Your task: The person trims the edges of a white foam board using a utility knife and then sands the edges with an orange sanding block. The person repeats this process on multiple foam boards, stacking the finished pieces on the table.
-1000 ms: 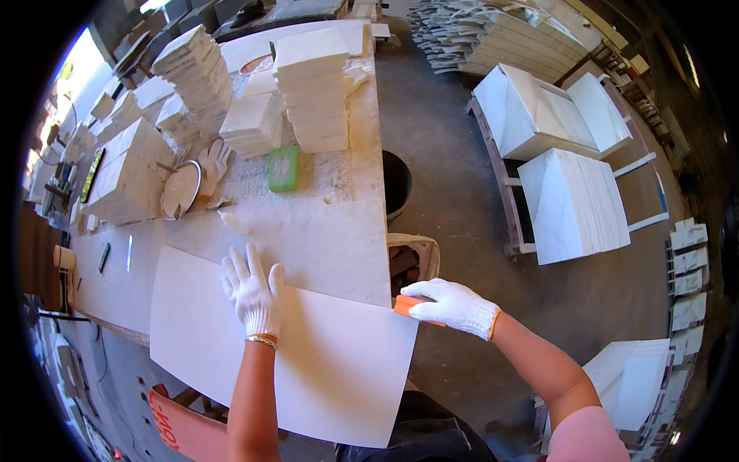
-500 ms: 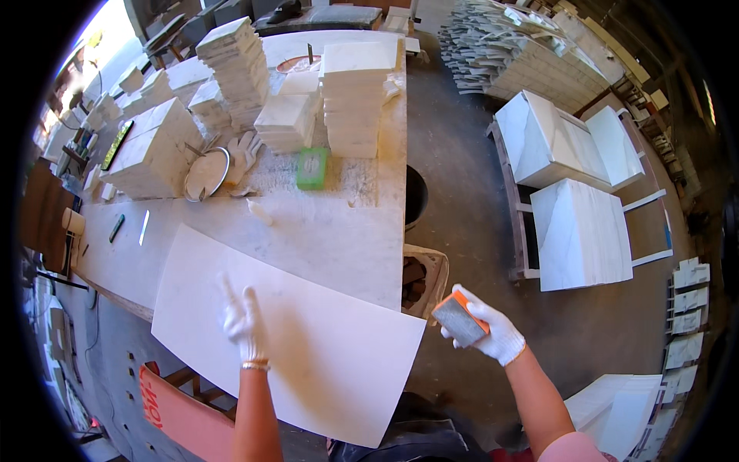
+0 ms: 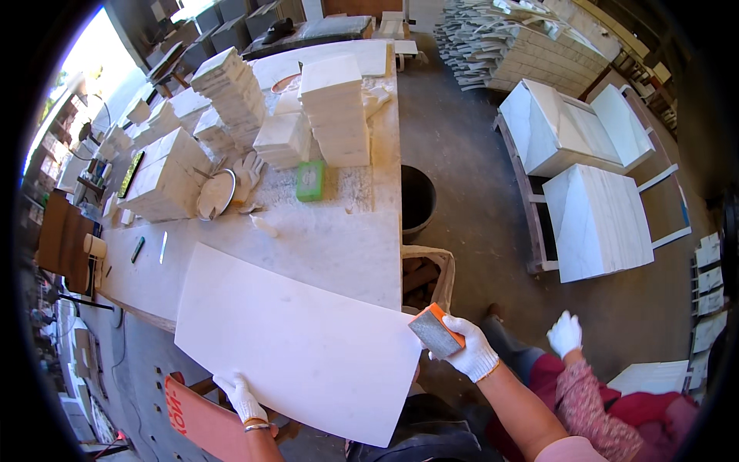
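Note:
A large white stone slab lies at the near edge of the workbench, jutting out over it toward me. My left hand, in a white knit glove, is at the slab's near left edge with fingers stretched and apart; how far they reach beneath is hidden. My right hand, also gloved, grips an orange-backed sanding block with a grey abrasive face. The block is over the slab's right corner, and whether it touches I cannot tell.
Stacked marble tiles, a green box, a round dish and a small white bottle stand on the workbench. A bin and sack sit beside it. Another person's gloved hand is at right.
My left hand has moved from above the slab down to its near edge. My right hand has brought the sanding block leftward to the slab's corner. Another person has come into view at lower right.

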{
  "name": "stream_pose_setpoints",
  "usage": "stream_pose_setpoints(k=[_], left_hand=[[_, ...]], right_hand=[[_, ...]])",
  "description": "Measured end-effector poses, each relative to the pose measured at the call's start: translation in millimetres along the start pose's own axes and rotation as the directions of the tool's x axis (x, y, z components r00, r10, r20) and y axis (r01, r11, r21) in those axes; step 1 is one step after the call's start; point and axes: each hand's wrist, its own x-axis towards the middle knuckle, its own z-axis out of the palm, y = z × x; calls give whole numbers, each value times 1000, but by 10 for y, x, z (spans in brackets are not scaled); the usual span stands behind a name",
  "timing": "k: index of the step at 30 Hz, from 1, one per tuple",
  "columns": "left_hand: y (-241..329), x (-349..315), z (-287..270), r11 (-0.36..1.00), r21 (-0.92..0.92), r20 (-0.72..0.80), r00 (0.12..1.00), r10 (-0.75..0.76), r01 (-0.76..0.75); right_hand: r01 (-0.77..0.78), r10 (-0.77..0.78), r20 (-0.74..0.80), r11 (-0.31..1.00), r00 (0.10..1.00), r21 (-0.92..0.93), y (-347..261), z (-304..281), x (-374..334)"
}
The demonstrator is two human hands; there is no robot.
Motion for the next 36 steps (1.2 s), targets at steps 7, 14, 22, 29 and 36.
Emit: stream_pose_setpoints(k=[7,14,22,29,36], left_hand=[[239,-535,143,997,76,76,997,-19,13],[601,-397,434,469,718,289,833,472,-514],[921,-571,2057,64,801,514,738,438,-595],[1079,-547,2114,92,756,578,726,373,-648],[1037,-577,2116,41,755,603,718,347,-654]], right_hand=[[-1,5,57,998,998,-60,-228,-216,-291],[225,-365,5,562,931,-796,-934,173,-400],[176,-283,126,160,951,-971,-463,218,256],[92,-121,43,436,992,-895,-689,496,277],[147,-269,107,135,957,-980,-487,146,220]])
